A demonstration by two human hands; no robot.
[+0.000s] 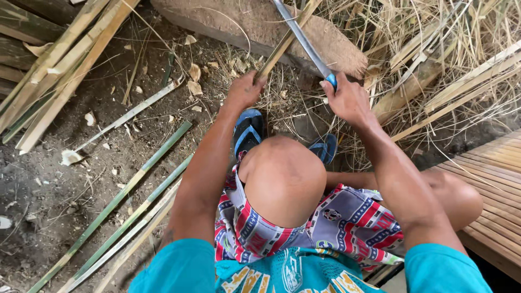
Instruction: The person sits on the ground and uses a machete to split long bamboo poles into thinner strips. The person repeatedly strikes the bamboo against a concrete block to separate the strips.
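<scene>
A thin bamboo strip (pixel 282 46) runs from the left hand (pixel 244 89) up and to the right, its far end passing over a wooden block (pixel 336 51) that lies on the ground ahead of the person. The left hand is closed around the lower end of the strip, fingers wrapped fully about it. A long knife (pixel 301 38) crosses the strip near the top of the view; its blade is grey and its handle end shows blue. The right hand (pixel 350 100) is clenched around that handle, fingers shut tight on it, with the blade pointing up and to the left. Blade and strip meet above the block; whether the edge is in the strip or only against it cannot be told. Below the hands, both feet rest on the soil in blue sandals (pixel 248 130), one on each side of a raised knee. The person sits with patterned shorts and a teal shirt visible. To the left, long green bamboo slats (pixel 127 195) lie on the dark ground, and a bundle of pale split bamboo (pixel 59 59) lies at the upper left. Dry straw and shavings (pixel 445 43) cover the upper right. A slatted bamboo platform (pixel 496 184) sits at the right edge.
</scene>
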